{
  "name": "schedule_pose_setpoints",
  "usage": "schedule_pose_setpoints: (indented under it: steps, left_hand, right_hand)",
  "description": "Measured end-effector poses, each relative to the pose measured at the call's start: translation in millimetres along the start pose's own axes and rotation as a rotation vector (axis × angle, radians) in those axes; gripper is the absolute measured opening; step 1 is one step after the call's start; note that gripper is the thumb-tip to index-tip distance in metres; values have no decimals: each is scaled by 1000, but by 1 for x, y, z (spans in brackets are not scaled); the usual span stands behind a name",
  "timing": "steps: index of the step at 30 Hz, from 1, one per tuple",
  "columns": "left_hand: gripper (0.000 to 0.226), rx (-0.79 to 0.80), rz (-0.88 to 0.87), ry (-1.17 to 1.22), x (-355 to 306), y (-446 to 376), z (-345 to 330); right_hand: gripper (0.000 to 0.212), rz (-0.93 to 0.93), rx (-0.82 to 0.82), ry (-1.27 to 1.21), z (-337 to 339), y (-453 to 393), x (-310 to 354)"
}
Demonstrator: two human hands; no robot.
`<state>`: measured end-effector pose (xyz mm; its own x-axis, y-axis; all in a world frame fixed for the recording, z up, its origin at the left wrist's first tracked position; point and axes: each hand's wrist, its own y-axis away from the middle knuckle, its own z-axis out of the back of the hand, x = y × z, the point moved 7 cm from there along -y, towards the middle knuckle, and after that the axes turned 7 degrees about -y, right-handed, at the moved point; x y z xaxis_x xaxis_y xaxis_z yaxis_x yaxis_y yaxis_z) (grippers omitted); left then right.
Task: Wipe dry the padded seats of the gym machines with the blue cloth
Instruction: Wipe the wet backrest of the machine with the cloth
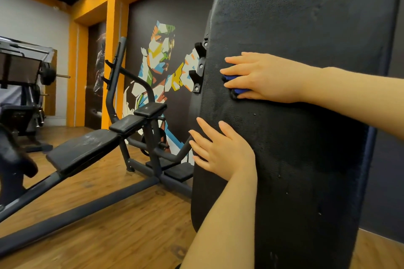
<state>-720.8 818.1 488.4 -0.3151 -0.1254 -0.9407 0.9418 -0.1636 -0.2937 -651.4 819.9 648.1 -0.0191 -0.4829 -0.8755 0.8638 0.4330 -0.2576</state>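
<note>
A large black padded back rest (295,129) stands upright right in front of me and fills the right half of the view. My right hand (260,76) lies flat on its upper left part with straight fingers, pressing the blue cloth (235,84) against the pad; only bits of cloth show between the fingers. My left hand (218,148) rests flat and open on the pad's left edge, lower down, holding nothing.
A black incline bench machine (105,144) with padded seat and metal frame stands to the left on the wooden floor (122,231). Black brackets (200,67) jut from the pad's left side. A painted mural wall (161,54) is behind. More weight equipment (24,76) sits far left.
</note>
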Motion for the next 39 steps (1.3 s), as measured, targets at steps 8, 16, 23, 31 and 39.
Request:
schedule_pose_setpoints:
  steps: [8,16,23,31,39]
  left_hand:
    - [58,-15,-11,0,0,0,-1]
    - [58,-26,-8,-12,1,-1,0]
    - [58,-14,-5,-3,0,0,2]
    - [58,-25,-12,-25,-1,0,3]
    - [59,-19,-21,-45,1,0,2]
  right_hand:
    - [39,-135,183,27,-31,-61,-2]
    - [41,-94,315,-43,-26,-46,0]
    - [31,-4,70,-142,2,9,7]
    - [53,8,19,-58,9,28,9]
    - [34,-36,98,-56,-8,-15,11]
